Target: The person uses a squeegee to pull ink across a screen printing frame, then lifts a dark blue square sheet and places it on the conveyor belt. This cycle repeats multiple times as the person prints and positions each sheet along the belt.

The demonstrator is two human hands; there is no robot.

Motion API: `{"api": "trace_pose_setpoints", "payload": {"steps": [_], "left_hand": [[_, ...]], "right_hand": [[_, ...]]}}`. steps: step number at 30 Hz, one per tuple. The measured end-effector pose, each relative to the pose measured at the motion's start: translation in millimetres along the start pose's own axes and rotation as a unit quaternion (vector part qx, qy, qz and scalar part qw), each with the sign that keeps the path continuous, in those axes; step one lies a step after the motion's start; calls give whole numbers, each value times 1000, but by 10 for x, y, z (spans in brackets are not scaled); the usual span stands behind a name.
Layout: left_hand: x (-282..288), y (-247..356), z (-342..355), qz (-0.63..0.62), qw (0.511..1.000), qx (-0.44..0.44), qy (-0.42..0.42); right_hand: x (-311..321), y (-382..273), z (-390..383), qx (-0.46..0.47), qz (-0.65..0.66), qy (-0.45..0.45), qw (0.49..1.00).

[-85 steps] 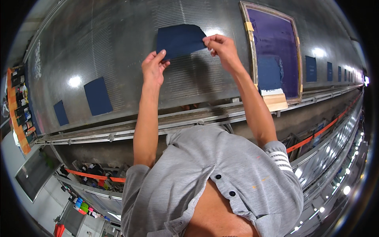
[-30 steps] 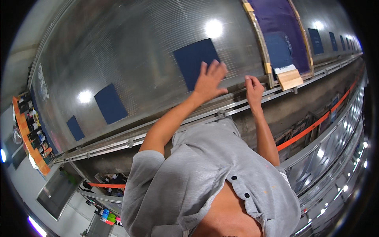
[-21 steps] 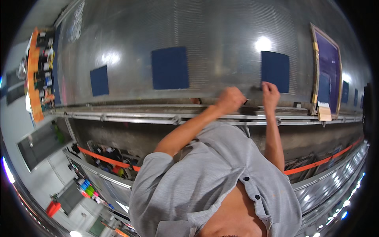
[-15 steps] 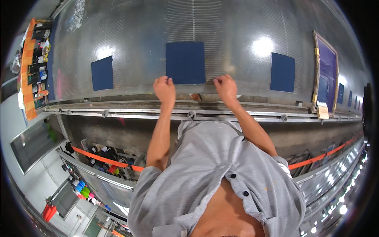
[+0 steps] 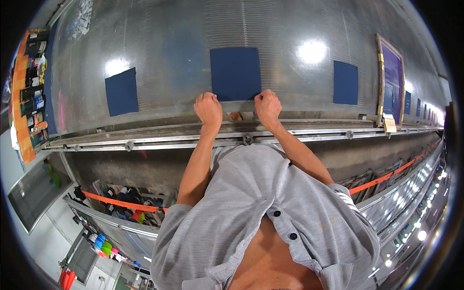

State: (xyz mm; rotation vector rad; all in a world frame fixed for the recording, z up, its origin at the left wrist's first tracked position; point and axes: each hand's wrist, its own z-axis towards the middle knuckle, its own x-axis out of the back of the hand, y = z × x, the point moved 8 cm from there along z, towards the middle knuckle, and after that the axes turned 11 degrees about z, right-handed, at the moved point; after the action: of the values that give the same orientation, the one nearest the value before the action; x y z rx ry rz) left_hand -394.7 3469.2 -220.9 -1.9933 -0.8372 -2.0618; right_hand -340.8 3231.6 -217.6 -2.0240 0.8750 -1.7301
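Note:
A flat, dark blue fabric piece [image 5: 236, 72], nearly square, lies on the long grey metal table [image 5: 179, 92] in front of me. My left hand [image 5: 209, 110] is closed at its near left corner, with thumb and fingertips pinched together there. At the near right corner my right hand [image 5: 268, 107] is closed in the same way, its fingertips on the fabric's edge. The exact grip under the fingers is partly hidden. Two more dark blue pieces lie flat, one on the left [image 5: 122, 92] and one on the right [image 5: 345, 83], both apart from my hands.
A wooden-framed printing screen [image 5: 381, 82] with purple mesh stands to the right on the table. Metal rails [image 5: 179, 139] run along the near edge. On the far left an orange shelf [image 5: 23, 106] holds several dark containers. More blue pieces lie farther right.
My right hand has moved left onto the fabric's near right corner. My left hand remains at the near left corner. The view has shifted slightly.

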Motion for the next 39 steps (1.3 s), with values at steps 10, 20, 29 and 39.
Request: {"api": "trace_pose_setpoints", "payload": {"steps": [10, 20, 29, 39], "left_hand": [[-575, 267, -667, -495, 669, 311, -460], [-764, 181, 190, -740, 519, 360, -231], [736, 908, 1664, -743, 627, 160, -171], [114, 425, 1141, -645, 702, 207, -219]], "right_hand": [[-38, -158, 269, -12, 276, -87, 957], [142, -749, 562, -175, 668, -221, 689], [895, -1470, 1559, -58, 671, -174, 718], [657, -756, 1231, -51, 523, -176, 833]]}}
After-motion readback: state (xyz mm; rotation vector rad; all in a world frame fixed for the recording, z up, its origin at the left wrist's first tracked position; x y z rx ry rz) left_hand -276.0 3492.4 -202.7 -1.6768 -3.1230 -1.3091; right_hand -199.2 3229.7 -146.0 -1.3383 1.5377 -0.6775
